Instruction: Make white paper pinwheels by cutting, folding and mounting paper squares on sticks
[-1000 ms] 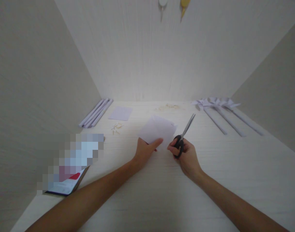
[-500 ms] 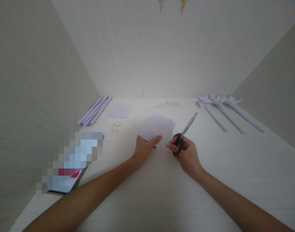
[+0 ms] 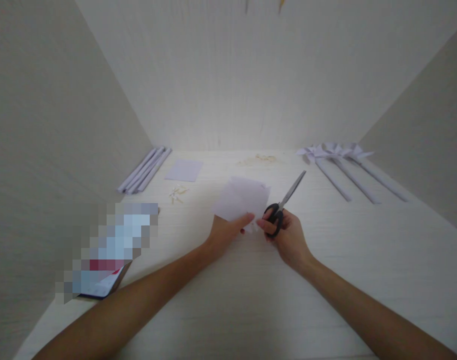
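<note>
Two hands at a sheet of paper on a pale table, one holding scissors.

The left hand (image 3: 224,231) pinches the near edge of the folded white paper (image 3: 241,199); the right hand (image 3: 286,235), just right of the paper, is closed through the black handles of the scissors (image 3: 284,200), blades together and pointing away. Left of the paper lie small wooden pegs (image 3: 177,193), a flat sheet (image 3: 184,170) and rolled paper sticks (image 3: 144,170); well to its right, paper pinwheels (image 3: 337,155).

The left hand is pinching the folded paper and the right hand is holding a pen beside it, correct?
Not quite. The head view shows the right hand holding scissors with black handles, not a pen. The rest stands: the left hand pinches the folded paper, right beside it.
</note>
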### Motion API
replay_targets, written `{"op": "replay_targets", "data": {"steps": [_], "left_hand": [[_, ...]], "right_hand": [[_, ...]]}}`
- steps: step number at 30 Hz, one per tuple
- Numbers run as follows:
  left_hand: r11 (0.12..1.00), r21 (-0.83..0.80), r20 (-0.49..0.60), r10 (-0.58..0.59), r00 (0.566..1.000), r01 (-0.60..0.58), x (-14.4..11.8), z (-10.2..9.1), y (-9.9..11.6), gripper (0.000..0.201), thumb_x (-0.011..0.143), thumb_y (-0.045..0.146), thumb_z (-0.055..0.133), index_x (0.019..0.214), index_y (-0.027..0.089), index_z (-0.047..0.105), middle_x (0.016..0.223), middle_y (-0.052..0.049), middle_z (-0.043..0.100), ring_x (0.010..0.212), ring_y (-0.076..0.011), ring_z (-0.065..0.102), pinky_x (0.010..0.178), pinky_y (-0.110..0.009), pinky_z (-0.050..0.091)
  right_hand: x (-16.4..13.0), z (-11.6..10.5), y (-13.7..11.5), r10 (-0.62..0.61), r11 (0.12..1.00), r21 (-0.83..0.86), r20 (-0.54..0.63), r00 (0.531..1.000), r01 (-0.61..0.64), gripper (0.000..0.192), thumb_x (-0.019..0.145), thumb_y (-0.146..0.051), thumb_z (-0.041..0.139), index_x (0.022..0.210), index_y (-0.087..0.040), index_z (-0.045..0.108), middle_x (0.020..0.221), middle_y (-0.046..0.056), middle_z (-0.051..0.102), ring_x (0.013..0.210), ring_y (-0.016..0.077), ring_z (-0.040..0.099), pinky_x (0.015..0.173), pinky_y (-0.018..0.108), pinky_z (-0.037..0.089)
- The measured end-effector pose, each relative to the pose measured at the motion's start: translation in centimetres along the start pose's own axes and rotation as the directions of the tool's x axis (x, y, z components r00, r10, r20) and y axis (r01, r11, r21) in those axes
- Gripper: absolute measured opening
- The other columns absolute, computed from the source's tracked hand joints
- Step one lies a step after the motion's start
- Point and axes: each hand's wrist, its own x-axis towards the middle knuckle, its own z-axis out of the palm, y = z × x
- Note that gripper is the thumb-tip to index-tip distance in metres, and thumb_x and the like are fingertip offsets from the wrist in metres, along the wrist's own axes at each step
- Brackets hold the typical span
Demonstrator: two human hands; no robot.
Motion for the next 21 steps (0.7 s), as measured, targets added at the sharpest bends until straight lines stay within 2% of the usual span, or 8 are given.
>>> {"op": "replay_targets", "data": {"steps": [8, 17, 21], "left_hand": [[0.998, -0.064, -0.045, -0.025, 0.999, 0.022, 0.39, 0.11, 0.03, 0.017, 0.059, 0.028, 0.064, 0.056, 0.014, 0.054, 0.049, 0.002, 0.056, 0.043, -0.0087, 0.048, 0.042, -0.021, 0.040], [0.999, -0.012, -0.077, -0.030, 0.997, 0.029, 0.11, 0.19, 0.38, 0.019, 0.056, 0.028, 0.066, 0.051, 0.014, 0.053, 0.048, 0.002, 0.053, 0.041, -0.0079, 0.045, 0.042, -0.021, 0.039], [0.999, 0.016, -0.084, -0.030, 0.996, 0.032, 0.03, 0.20, 0.36, 0.020, 0.055, 0.029, 0.066, 0.050, 0.015, 0.052, 0.048, 0.002, 0.053, 0.041, -0.0080, 0.045, 0.042, -0.021, 0.039]], "right_hand": [[-0.34, 0.30, -0.50, 0.028, 0.999, -0.029, 0.069, 0.997, -0.026, 0.030, 0.043, -0.020, 0.076, 0.061, -0.016, 0.052, 0.061, -0.003, 0.057, 0.040, 0.0039, 0.044, 0.032, 0.015, 0.038], [-0.16, 0.17, -0.29, -0.018, 0.997, -0.071, 0.016, 1.000, 0.019, 0.028, 0.046, -0.022, 0.075, 0.059, -0.016, 0.051, 0.058, -0.003, 0.058, 0.039, 0.0041, 0.043, 0.033, 0.015, 0.037], [-0.10, 0.19, -0.35, -0.001, 0.998, -0.068, 0.001, 1.000, 0.001, 0.029, 0.044, -0.022, 0.076, 0.058, -0.016, 0.051, 0.057, -0.003, 0.058, 0.037, 0.0046, 0.044, 0.031, 0.016, 0.037]]}}
